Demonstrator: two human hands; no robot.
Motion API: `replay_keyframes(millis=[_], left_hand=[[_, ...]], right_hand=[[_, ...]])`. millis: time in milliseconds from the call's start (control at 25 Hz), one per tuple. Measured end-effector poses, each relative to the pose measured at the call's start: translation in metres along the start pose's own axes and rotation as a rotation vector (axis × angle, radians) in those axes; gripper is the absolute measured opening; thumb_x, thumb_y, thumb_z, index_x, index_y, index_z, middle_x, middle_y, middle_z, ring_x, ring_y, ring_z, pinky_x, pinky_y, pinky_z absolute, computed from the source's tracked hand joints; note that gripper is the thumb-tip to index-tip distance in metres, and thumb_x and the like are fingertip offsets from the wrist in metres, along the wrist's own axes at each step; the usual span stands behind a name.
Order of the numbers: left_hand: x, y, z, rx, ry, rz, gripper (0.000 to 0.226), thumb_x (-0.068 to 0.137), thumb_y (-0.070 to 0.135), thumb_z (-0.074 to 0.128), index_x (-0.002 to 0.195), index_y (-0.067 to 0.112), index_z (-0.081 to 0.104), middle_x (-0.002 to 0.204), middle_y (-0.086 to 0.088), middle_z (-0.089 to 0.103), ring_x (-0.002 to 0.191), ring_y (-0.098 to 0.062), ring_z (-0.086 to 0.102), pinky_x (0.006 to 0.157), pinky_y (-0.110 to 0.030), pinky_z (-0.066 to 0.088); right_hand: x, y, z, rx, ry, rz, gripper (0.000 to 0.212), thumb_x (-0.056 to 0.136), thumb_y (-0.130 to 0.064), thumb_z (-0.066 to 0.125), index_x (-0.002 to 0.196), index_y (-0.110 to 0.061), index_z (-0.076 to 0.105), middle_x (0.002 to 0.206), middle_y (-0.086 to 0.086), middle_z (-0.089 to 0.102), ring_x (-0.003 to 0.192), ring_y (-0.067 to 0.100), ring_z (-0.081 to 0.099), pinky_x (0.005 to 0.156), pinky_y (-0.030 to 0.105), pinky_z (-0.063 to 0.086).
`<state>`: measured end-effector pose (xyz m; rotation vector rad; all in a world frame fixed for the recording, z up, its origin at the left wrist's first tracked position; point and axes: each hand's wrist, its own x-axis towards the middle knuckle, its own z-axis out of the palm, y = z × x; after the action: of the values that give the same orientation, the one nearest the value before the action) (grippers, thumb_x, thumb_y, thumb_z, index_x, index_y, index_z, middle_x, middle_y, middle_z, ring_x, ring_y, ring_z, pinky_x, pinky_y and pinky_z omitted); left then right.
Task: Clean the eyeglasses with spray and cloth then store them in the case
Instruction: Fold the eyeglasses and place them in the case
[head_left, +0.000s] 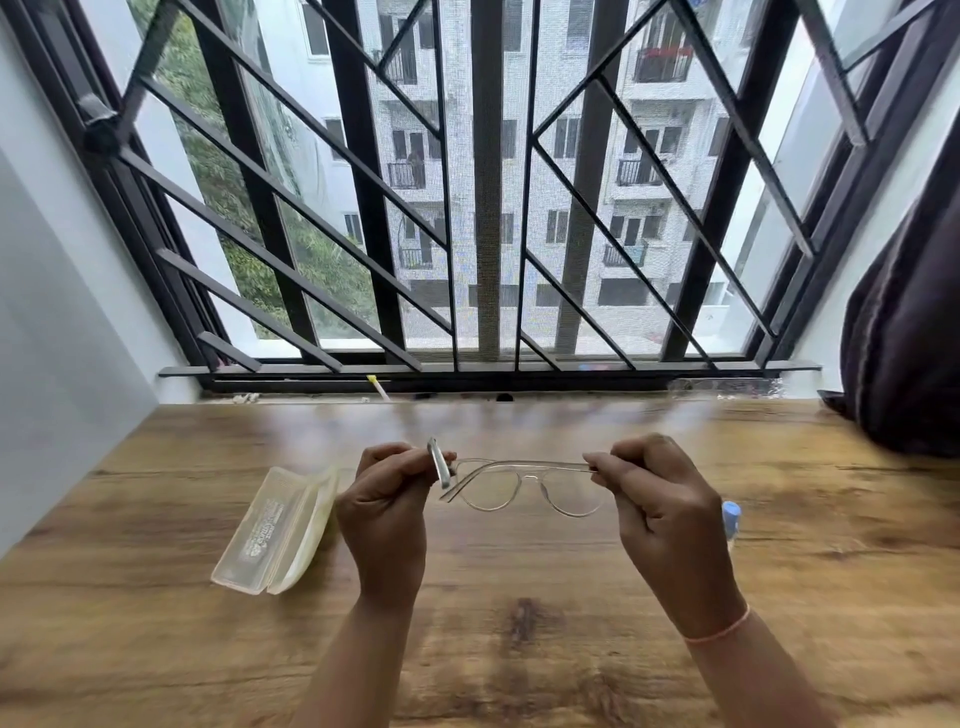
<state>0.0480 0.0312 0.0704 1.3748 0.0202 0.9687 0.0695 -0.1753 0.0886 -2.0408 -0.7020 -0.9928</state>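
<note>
**Item 1.** Wooden worktop (156, 649), brown grain with dark knots, running from the near edge to the window sill.

**Item 2.** 2 bare forearms reaching in from the near edge. A thin pink thread band (719, 631) circles the right wrist.

**Item 3.** Left hand (387, 506), centre-left, raised above the worktop. Its fingers are curled, and thumb and fingertips pinch the left end of the eyeglasses at the hinge.

**Item 4.** Right hand (660, 499), centre-right, at the same height. Its fingers are curled, and thumb and forefinger pinch the right end of the frame.

**Item 5.** Eyeglasses (527, 464), 1 pair, with a clear frame and 2 rounded lenses. They are held in the air between the 2 hands, off the worktop. 1 temple arm sticks up beside the left hand's fingers.

**Item 6.** Eyeglass case (275, 530), translucent pale yellow, printed lid. It lies open on the worktop just left of the left hand.

**Item 7.** Spray bottle (731, 517) with a light blue cap, right of the right hand and mostly hidden behind it.

**Item 8.** Small yellow-tipped stick (376, 385), on the sill at the far edge.

**Item 9.** Dark curtain (904, 338), bunched at far right.

**Item 10.** Black metal window grille (488, 208) with diagonal bars. A pale apartment block (644, 171) and greenery show beyond it.
</note>
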Motion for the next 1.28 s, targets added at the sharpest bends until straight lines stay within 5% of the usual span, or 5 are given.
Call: replay_keyframes(millis=[160,320,480,760,1280], left_hand=[[0.000,-0.001,-0.002,0.052,-0.048,0.002,0.029,0.060,-0.003,0.075,0.075,0.022,0.076,0.071,-0.002,0.071,0.080,-0.026,0.060,0.069,-0.036,0.051],[-0.002,0.004,-0.003,0.139,-0.103,0.046,0.023,0.059,0.009,0.077,0.081,0.001,0.074,0.086,0.000,0.074,0.089,-0.020,0.063,0.076,-0.028,0.049],[-0.001,0.013,-0.003,0.076,-0.079,0.095,0.018,0.065,0.019,0.075,0.078,0.008,0.074,0.079,0.002,0.074,0.085,-0.027,0.062,0.072,-0.047,0.051],[0.010,0.045,0.005,0.588,-0.218,0.446,0.015,0.071,0.027,0.068,0.076,0.015,0.076,0.073,0.010,0.070,0.076,-0.016,0.057,0.068,-0.019,0.046],[0.007,0.050,0.009,0.718,-0.292,0.545,0.008,0.065,0.012,0.073,0.071,0.015,0.076,0.068,0.008,0.070,0.075,-0.014,0.052,0.068,-0.016,0.043]], right_hand=[[0.000,0.001,-0.003,0.068,0.055,0.095,0.011,0.075,-0.002,0.066,0.083,-0.001,0.074,0.076,0.006,0.062,0.072,0.007,0.057,0.069,0.009,0.045],[-0.003,0.000,-0.001,0.055,0.116,0.110,0.008,0.074,-0.001,0.067,0.079,0.000,0.073,0.075,0.007,0.063,0.072,0.007,0.057,0.069,0.007,0.045],[-0.004,-0.001,0.002,0.063,0.121,0.116,0.009,0.073,0.001,0.067,0.078,0.001,0.073,0.074,0.007,0.062,0.072,0.005,0.056,0.071,0.004,0.042],[-0.006,-0.004,0.002,0.069,0.109,0.115,0.009,0.077,-0.004,0.066,0.079,0.001,0.073,0.073,0.006,0.062,0.071,0.004,0.055,0.070,0.005,0.042],[-0.007,-0.006,-0.007,0.140,0.081,0.125,0.011,0.072,0.005,0.065,0.078,0.001,0.073,0.074,0.007,0.063,0.076,-0.003,0.059,0.070,0.001,0.041]])
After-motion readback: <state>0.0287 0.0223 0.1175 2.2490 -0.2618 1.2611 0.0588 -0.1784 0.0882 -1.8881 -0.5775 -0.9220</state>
